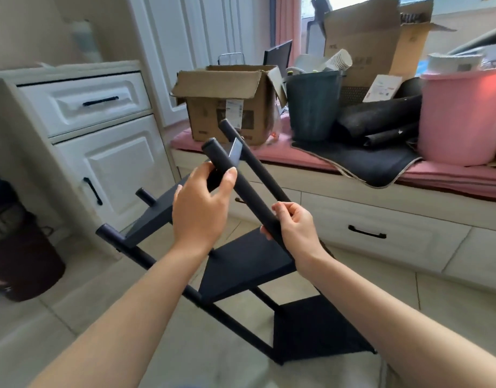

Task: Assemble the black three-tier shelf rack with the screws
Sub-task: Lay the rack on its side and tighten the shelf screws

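The black three-tier shelf rack [246, 264] lies tipped on its side on the tiled floor, its three shelf boards standing edge-up between black tube legs. My left hand [202, 211] grips the near upper leg [242, 180] close to its capped end. My right hand [294, 231] holds the same leg lower down, near the middle shelf. A second upper leg [255, 161] runs parallel just behind it. Two more leg ends [109, 232] stick out at the left near the floor. No screws are visible.
A white cabinet [101, 152] with drawers stands at the left, a dark basket [20, 259] beside it. Behind the rack a pink-cushioned bench [451, 177] carries cardboard boxes [227, 105], a dark bucket [314, 105], black mats [375, 152] and a pink tub [462, 116].
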Demonstrator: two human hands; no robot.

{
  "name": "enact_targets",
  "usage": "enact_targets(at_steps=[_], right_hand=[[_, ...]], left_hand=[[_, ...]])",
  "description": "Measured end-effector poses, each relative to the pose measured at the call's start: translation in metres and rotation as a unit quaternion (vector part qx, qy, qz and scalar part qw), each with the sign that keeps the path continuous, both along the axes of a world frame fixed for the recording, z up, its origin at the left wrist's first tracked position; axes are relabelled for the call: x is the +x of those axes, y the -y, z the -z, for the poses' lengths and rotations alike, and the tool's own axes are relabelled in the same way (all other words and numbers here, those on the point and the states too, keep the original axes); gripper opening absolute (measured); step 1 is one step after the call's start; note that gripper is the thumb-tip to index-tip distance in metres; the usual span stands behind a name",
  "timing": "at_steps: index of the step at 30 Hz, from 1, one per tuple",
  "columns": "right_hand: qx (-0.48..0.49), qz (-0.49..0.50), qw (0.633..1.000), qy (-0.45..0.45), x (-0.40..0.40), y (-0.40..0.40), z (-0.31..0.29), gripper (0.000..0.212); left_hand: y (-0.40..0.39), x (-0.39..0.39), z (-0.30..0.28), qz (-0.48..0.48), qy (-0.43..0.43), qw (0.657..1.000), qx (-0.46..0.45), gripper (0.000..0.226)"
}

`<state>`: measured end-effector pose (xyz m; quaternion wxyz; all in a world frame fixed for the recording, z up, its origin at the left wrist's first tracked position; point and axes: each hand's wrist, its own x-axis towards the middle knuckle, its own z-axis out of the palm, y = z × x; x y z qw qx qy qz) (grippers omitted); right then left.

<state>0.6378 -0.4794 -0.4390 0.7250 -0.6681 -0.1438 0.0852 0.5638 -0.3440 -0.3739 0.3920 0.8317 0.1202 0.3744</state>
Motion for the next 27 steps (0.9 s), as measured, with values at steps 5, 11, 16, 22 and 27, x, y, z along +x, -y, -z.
enact_targets(at_steps=[5, 11, 16, 22, 27], right_hand=[[-0.033, -0.032, 0.999, 0.014, -0.011, -0.051, 0.000, 0.019], [-0.085, -0.087, 0.992, 0.039, -0.025, -0.111, 0.011, 0.021], [-0.130, -0.131, 0.981, 0.058, -0.036, -0.154, 0.031, 0.015], [-0.218, -0.152, 0.962, 0.063, -0.045, -0.180, 0.070, 0.007], [-0.279, -0.161, 0.944, 0.068, -0.045, -0.179, 0.098, 0.007]], left_hand=[[-0.061, -0.022, 0.019, 0.007, 0.026, 0.998, -0.057, 0.018], [-0.119, -0.049, 0.057, -0.047, 0.076, 0.986, -0.139, 0.013], [-0.159, -0.077, 0.103, -0.095, 0.090, 0.967, -0.217, 0.015], [-0.183, -0.106, 0.165, -0.116, 0.051, 0.938, -0.323, 0.015], [-0.184, -0.123, 0.203, -0.087, -0.005, 0.904, -0.418, 0.043]])
